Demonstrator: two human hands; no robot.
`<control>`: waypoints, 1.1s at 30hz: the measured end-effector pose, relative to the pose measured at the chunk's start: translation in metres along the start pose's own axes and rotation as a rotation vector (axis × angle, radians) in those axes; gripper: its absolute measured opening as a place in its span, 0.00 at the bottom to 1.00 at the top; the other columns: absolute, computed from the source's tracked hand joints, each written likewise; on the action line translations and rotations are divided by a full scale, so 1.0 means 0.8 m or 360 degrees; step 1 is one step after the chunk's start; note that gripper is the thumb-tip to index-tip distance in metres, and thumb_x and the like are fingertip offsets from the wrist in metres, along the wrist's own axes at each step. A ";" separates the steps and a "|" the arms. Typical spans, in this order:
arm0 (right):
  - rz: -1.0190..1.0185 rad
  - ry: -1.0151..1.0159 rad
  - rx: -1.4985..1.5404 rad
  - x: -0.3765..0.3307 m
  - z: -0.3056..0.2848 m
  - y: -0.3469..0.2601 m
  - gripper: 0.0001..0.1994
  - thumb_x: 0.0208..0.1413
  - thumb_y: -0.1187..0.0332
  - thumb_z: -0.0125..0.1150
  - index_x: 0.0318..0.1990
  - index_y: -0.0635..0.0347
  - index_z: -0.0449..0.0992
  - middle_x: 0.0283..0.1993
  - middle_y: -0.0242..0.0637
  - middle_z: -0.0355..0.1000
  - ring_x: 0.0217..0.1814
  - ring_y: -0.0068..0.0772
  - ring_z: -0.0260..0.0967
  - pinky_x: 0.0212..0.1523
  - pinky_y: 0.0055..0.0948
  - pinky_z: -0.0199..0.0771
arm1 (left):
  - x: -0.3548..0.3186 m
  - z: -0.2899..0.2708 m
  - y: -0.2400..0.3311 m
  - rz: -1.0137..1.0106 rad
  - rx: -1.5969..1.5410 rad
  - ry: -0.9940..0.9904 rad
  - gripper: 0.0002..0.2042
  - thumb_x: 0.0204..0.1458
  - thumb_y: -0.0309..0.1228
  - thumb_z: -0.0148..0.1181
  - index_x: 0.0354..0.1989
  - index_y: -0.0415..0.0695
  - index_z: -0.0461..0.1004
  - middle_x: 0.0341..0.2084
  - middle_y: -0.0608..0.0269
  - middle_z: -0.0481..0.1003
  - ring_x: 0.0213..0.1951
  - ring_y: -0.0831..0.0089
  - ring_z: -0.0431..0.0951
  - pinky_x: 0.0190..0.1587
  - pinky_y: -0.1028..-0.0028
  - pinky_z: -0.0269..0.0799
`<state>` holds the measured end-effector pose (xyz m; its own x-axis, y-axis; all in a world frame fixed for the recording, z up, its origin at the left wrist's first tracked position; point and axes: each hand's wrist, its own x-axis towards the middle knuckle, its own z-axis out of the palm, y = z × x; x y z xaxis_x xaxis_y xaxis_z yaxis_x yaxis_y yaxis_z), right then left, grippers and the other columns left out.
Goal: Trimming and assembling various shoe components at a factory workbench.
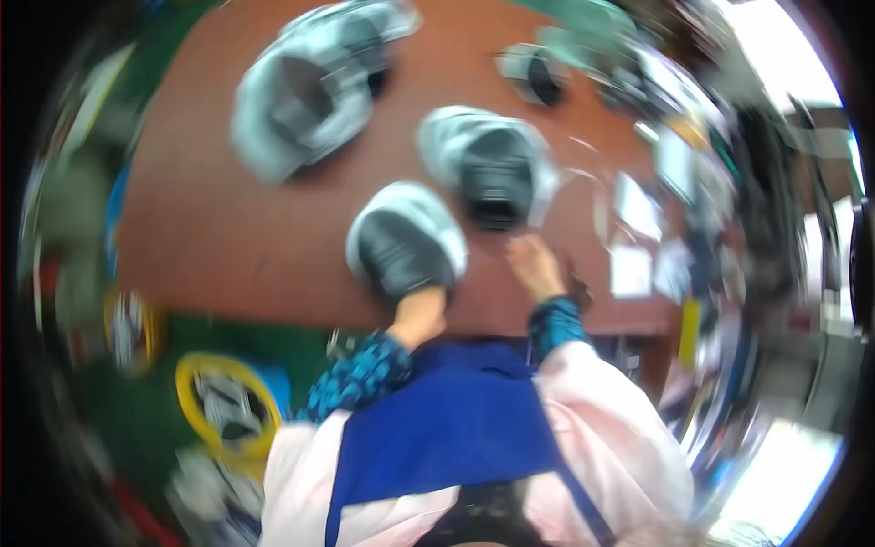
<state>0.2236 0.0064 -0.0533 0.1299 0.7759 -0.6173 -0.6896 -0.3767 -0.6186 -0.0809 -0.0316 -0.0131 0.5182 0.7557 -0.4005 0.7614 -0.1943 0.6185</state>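
The picture is smeared by motion. My left hand grips the near edge of a light grey and dark cap; its fingers are hidden by the cap. My right hand is just short of a stack of grey caps, its blurred fingers stretched toward the dark front of the stack. It seems to hold nothing, and I cannot tell whether it touches the stack. Farther off to the left lies another group of pale caps.
A brown-red table carries the caps. At its far right are a smaller pale cap and a greenish heap. White papers lie along the right edge. A yellow-rimmed container stands on the green floor, lower left.
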 end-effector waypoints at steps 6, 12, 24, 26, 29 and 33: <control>-0.0463 0.0641 0.0136 -0.033 -0.117 -0.053 0.09 0.61 0.66 0.59 0.44 0.59 0.75 0.35 0.34 0.76 0.30 0.26 0.72 0.29 0.24 0.72 | 0.027 0.030 0.065 0.0325 0.0435 -0.0155 0.20 0.41 0.27 0.66 0.44 0.35 0.72 0.39 0.42 0.76 0.44 0.47 0.78 0.47 0.55 0.74; -0.0712 0.1145 -0.0188 0.014 -0.326 -0.200 0.11 0.61 0.69 0.56 0.42 0.69 0.77 0.30 0.37 0.76 0.25 0.24 0.71 0.22 0.22 0.69 | 0.071 0.048 0.142 -0.0100 0.0508 -0.0308 0.28 0.47 0.46 0.68 0.49 0.34 0.74 0.43 0.39 0.77 0.46 0.44 0.78 0.49 0.55 0.73; -0.0024 0.0639 -0.0119 0.122 -0.384 -0.349 0.12 0.51 0.65 0.67 0.22 0.60 0.73 0.17 0.30 0.64 0.13 0.19 0.52 0.14 0.24 0.48 | 0.057 0.124 0.108 -0.0570 0.0318 0.0163 0.29 0.43 0.40 0.72 0.50 0.32 0.74 0.48 0.37 0.75 0.53 0.43 0.73 0.56 0.57 0.68; -0.0215 0.0280 0.0244 0.083 -0.394 -0.367 0.10 0.57 0.66 0.60 0.25 0.58 0.70 0.17 0.28 0.60 0.13 0.17 0.48 0.14 0.21 0.43 | 0.062 0.111 0.123 -0.0658 0.0229 0.0059 0.30 0.43 0.38 0.72 0.53 0.33 0.73 0.50 0.38 0.75 0.55 0.44 0.73 0.58 0.58 0.68; -0.0717 0.0357 0.0071 0.029 -0.404 -0.373 0.11 0.63 0.63 0.52 0.29 0.56 0.68 0.17 0.26 0.59 0.13 0.18 0.49 0.15 0.20 0.46 | 0.058 0.117 0.121 -0.0815 0.0218 0.0050 0.31 0.44 0.37 0.72 0.56 0.34 0.71 0.53 0.39 0.74 0.57 0.46 0.72 0.59 0.60 0.67; -0.0670 0.0564 -0.0372 0.007 -0.427 -0.334 0.09 0.66 0.64 0.57 0.35 0.57 0.73 0.21 0.19 0.59 0.17 0.10 0.49 0.17 0.19 0.47 | 0.060 0.116 0.120 -0.0856 0.0180 0.0031 0.33 0.45 0.36 0.71 0.60 0.35 0.68 0.58 0.41 0.70 0.62 0.49 0.68 0.64 0.61 0.62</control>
<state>0.6521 -0.0615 -0.0574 0.6154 0.6818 -0.3954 -0.3575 -0.2057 -0.9110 0.0531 -0.0725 -0.0358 0.0379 0.7783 -0.6267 0.9545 0.1575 0.2532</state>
